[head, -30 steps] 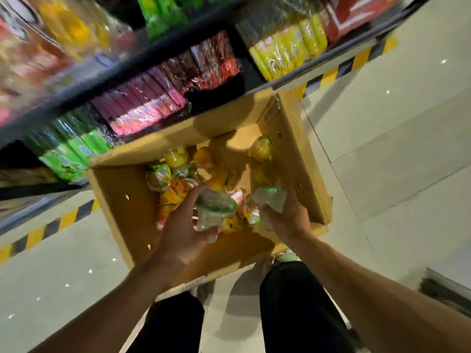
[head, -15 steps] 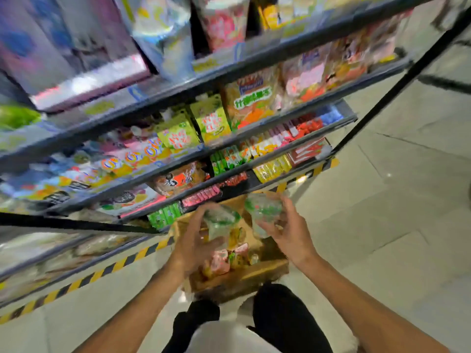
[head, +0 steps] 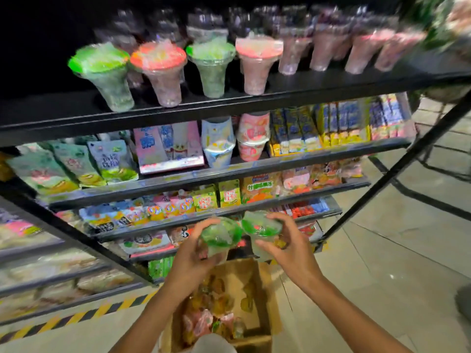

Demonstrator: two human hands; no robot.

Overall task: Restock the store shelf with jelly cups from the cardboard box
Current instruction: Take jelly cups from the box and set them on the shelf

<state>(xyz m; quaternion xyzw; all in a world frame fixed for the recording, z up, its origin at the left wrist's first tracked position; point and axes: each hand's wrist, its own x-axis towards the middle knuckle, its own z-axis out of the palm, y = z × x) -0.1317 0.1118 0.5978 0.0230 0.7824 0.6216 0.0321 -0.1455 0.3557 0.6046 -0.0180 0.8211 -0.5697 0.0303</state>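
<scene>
My left hand grips a clear jelly cup with a green lid. My right hand grips a second green-lidded jelly cup. Both cups are held side by side above the open cardboard box on the floor, which holds several more jelly cups. High up, the black top shelf carries a row of upright jelly cups with green lids and pink lids, with more behind them.
Lower shelves are packed with snack pouches, boxes and tubs. A black diagonal frame bar runs down the right end of the rack. Yellow-black hazard tape edges the rack base. Tiled floor lies to the right.
Both hands lifted a green-lidded cup each out of the box and raised them in front of the rack. My view tilted up, bringing the top shelf of jelly cups into sight.
</scene>
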